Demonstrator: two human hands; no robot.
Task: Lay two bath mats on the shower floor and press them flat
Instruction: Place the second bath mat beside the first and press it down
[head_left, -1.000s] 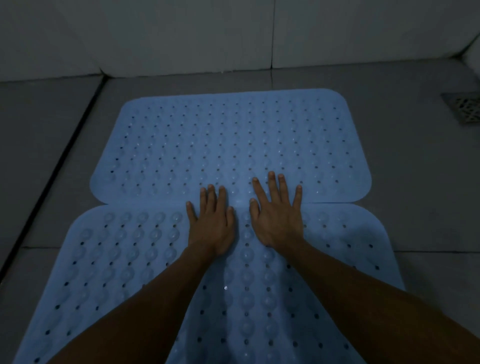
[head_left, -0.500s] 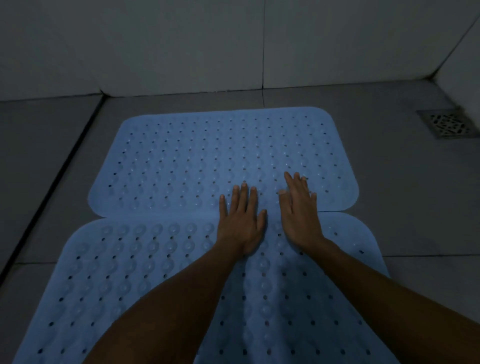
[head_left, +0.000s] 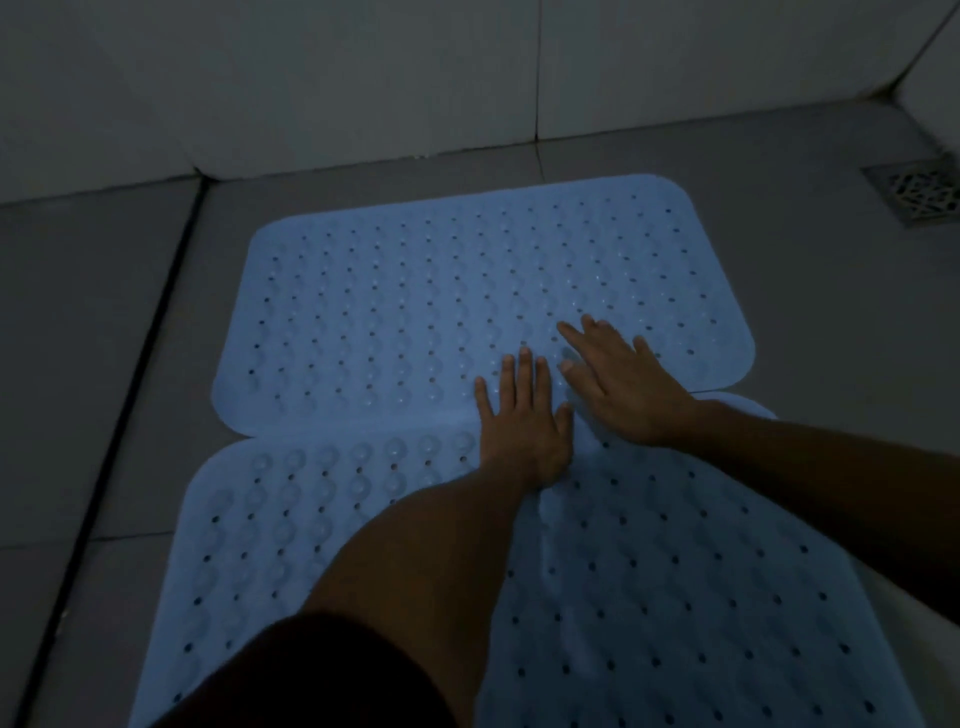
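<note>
Fingers (head_left: 522, 371) of both hands lie straight, pressing far mat (head_left: 389, 322).

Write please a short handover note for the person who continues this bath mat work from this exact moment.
Left hand: open, palm flat across the seam where the two mats meet, fingers on the far mat.
Right hand: open, flat on the far mat near its near edge, to the right of the left hand.
Mats: both lie on the shower floor, the far mat's near edge over the near mat. The floor drain is uncovered at far right.
Done: both mats laid.
Left: the near mat shows a raised crease running toward the camera from the left wrist; it probably needs pressing, as may the outer parts.
</note>
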